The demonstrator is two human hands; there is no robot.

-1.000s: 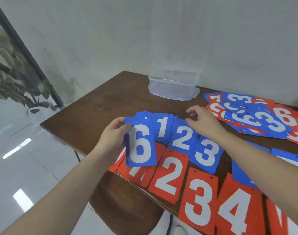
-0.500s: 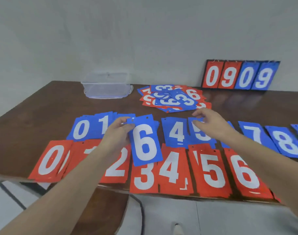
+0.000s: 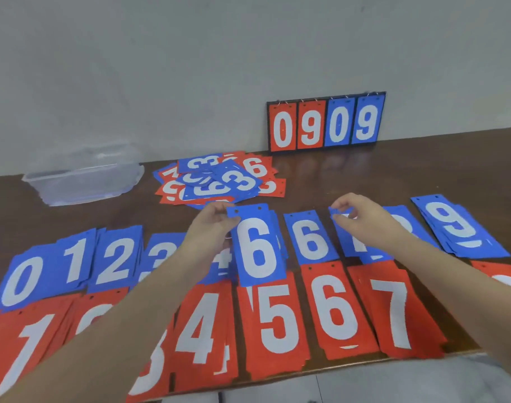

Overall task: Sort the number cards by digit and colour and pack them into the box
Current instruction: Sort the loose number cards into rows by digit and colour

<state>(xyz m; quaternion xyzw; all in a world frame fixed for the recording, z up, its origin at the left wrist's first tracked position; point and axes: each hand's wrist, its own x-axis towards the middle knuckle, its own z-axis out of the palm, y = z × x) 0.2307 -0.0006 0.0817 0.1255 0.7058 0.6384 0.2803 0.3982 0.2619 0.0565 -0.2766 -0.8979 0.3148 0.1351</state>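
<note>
I'm carrying the blue 6 card, pinched at its top corner in my left hand, rightward past the 4s toward the blue 6 pile at 3 o'clock, while my right hand is pinching the blue 7 pile's top edge; box is sitting unpacked at 10 o'clock.

Blue 6 card, upright, its top-left corner pinched in the fingers of the left hand. Blue 6 pile just right of those fingers. Unsorted heap beyond them; clear box far left.
</note>
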